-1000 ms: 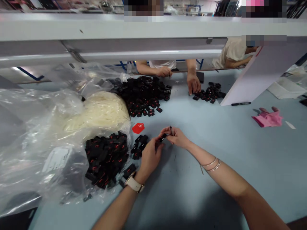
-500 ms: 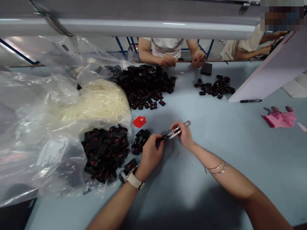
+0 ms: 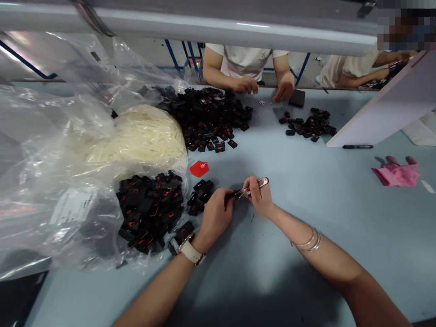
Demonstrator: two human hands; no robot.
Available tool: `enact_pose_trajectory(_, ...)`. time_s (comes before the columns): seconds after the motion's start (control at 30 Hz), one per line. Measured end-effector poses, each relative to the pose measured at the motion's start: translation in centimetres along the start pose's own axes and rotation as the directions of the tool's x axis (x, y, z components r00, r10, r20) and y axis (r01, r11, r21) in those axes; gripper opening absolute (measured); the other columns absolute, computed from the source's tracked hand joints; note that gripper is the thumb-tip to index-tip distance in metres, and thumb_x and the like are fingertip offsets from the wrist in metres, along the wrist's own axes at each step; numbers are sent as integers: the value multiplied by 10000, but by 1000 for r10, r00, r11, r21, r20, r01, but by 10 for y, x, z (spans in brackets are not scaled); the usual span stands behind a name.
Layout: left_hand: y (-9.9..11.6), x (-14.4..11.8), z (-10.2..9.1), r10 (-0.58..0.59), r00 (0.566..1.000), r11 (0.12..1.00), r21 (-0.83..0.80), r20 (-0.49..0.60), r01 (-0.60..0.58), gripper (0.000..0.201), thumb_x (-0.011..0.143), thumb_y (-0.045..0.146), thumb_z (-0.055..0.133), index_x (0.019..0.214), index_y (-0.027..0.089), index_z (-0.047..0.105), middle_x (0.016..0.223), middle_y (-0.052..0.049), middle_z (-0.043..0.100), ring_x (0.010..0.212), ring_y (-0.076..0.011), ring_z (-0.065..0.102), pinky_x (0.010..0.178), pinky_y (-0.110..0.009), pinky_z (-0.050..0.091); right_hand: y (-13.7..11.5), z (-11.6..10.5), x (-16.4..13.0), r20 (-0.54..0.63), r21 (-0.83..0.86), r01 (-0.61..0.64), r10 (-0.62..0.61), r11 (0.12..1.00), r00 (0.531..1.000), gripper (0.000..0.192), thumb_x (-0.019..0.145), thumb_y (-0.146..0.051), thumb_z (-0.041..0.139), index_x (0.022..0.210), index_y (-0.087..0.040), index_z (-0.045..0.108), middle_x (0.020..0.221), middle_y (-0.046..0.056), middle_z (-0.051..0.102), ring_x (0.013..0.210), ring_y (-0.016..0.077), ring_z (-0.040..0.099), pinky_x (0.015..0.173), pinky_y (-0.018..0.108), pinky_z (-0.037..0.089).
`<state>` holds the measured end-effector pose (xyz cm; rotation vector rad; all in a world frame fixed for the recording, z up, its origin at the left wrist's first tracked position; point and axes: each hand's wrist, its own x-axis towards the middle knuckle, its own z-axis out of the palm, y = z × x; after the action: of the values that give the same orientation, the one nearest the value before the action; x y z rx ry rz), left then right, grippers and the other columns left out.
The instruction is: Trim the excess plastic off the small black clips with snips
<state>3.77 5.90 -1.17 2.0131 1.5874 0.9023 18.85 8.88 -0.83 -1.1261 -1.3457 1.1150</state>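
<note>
My left hand pinches a small black plastic part, mostly hidden by the fingers. In my right hand is a pair of metal thread snips, gripped around the middle with the blades pointing left. Their tips meet the black part or lie right against it. Just left of my left hand sits a small cluster of black plastic parts. Beyond it, a larger heap of black parts with red marks spills from a clear plastic bag.
A bag of cream-coloured pieces lies behind, near another black heap. A red tag rests ahead of my hands. Across the table a co-worker's hands are busy. At right are a white panel, a pen and a pink glove.
The snips' blades, spread apart before, now look closer together at the black part. My right fingers have squeezed and turned slightly. The view has shifted a little.
</note>
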Motion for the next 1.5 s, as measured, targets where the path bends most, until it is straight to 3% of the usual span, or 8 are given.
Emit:
enact_pose_trajectory(0.57, -2, 0, 1, 7, 1000, 1000, -14, 6, -7, 79, 848, 164, 493, 892, 193, 554, 864, -60, 658, 796, -205, 626, 705, -326, 502, 4, -2, 0, 105, -212, 95, -74, 973, 992, 434, 938, -512, 330, 671, -219, 507, 471, -42, 425, 420, 98, 424, 437, 229, 319)
enact_pose_trajectory(0.83, 0, 0, 2, -1, 1000, 1000, -28, -5, 1, 99, 848, 138, 482, 898, 187, 551, 865, -61, 652, 802, -205, 626, 720, -330, 504, -7, 0, 1, -73, -22, 13, -14, 1000, 997, 550, 867, -678, 316, 621, -211, 473, 422, -41, 428, 354, 79, 374, 363, 213, 262)
enact_pose_trajectory(1.23, -2, 0, 4, 2, 1000, 999, -36, -6, -2, 99, 852, 142, 476, 889, 194, 552, 865, -64, 647, 812, -212, 618, 731, -345, 505, 8, -3, 1, 56, -169, 45, -36, 985, 998, 455, 911, -559, 368, 657, -219, 532, 446, -43, 420, 397, 98, 421, 395, 224, 299)
enact_pose_trajectory(1.37, -1, 0, 2, -22, 1000, 997, -73, -7, 21, 93, 839, 139, 486, 881, 196, 547, 866, -56, 646, 811, -203, 620, 731, -331, 502, 4, -4, 6, -106, 13, -40, 42, 999, 993, 493, 885, -602, 358, 630, -206, 505, 404, -44, 426, 352, 89, 384, 369, 219, 283)
enact_pose_trajectory(1.5, 9, 4, -5, -107, 994, 964, -245, -19, 99, 77, 845, 193, 476, 904, 199, 525, 817, -30, 632, 727, -168, 603, 675, -300, 485, 6, -6, 16, -277, 241, -96, 163, 966, 947, 453, 854, -587, 400, 630, -202, 483, 368, -58, 419, 312, 79, 343, 338, 208, 251)
